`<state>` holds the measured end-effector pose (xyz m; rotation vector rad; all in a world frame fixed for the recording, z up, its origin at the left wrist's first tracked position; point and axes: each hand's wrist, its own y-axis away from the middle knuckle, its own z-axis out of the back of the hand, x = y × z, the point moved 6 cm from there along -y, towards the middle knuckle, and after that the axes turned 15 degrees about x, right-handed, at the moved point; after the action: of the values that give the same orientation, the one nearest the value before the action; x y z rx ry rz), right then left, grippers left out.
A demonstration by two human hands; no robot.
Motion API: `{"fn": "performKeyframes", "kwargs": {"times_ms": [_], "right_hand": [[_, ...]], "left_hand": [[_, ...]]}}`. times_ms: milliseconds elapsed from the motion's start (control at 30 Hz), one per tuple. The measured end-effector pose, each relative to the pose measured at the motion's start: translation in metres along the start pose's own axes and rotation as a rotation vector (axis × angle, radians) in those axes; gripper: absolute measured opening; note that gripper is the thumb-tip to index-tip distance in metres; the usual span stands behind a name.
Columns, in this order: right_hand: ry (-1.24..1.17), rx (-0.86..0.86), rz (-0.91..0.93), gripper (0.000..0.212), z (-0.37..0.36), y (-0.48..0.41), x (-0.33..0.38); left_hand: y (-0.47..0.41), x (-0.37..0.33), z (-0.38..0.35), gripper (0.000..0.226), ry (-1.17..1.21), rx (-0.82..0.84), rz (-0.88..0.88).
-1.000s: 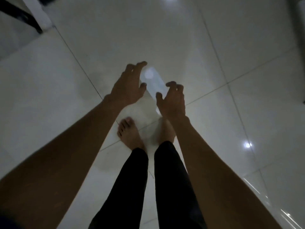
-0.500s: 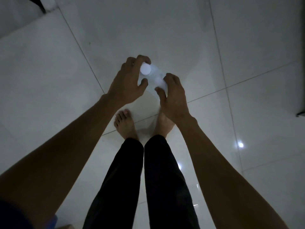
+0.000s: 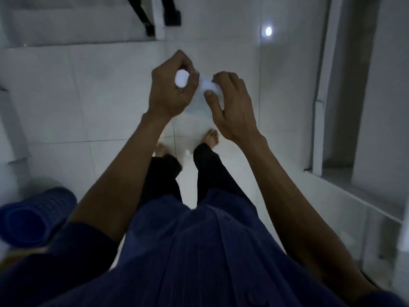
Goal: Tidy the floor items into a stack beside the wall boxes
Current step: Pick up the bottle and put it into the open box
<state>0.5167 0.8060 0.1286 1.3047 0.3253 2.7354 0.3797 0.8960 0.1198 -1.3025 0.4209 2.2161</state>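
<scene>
Head view, dim light, some blur.

- Step in hand, as I judge it: carrying one collected piece. The pale plastic item (image 3: 204,85) is held up in front of the body, well above the white tiled floor (image 3: 221,41), not resting on anything.
- Left hand (image 3: 171,91): fingers curled tight round the item's round white end (image 3: 182,78), which shows through the fist. Firm grip.
- Right hand (image 3: 234,107): thumb and fingertips pinch the translucent body of the item from the other side; the remaining fingers are loosely bent over it.
- The item looks thin and soft-walled, perhaps a bottle or a folded sheet. I cannot tell which.
- Surroundings: rolled blue mat (image 3: 37,216) low at my left, beside the arm; dark legs (image 3: 146,21) of some stand at the top; a white frame (image 3: 321,96) and a recess along the right. Bare feet on the tiles below the hands.
- The wall boxes and any stack: I cannot pick them out here.

Next move, my judgement: find the boxes first, walk the item over with both hands on it, then bend and set it down flat beside them so later pieces can sit on top. The soft body may buckle if squeezed hard.

Writing, brands, labels: none legible. The item's surfaces read blank, and the mat shows only a dotted texture.
</scene>
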Motion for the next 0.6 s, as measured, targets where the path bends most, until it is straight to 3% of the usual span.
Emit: {"fn": "performKeyframes", "kwargs": {"times_ms": [133,267,433,600], "right_hand": [[0.064,-0.108,0.138,0.032,0.013,0.018,0.106],[0.116,-0.082,0.369,0.029,-0.020,0.043,0.207],[0.101,0.104,0.645,0.036,-0.112,0.101,0.305],[0.070,0.232,0.837,0.033,-0.232,0.181,0.382]], "left_hand": [[0.070,-0.062,0.072,0.030,-0.050,-0.256,0.011],[0.173,-0.087,0.132,0.024,-0.026,-0.499,0.118],[0.331,-0.093,0.183,0.021,-0.056,-0.774,0.333],[0.499,-0.089,0.224,0.025,-0.111,-0.929,0.455]]}}
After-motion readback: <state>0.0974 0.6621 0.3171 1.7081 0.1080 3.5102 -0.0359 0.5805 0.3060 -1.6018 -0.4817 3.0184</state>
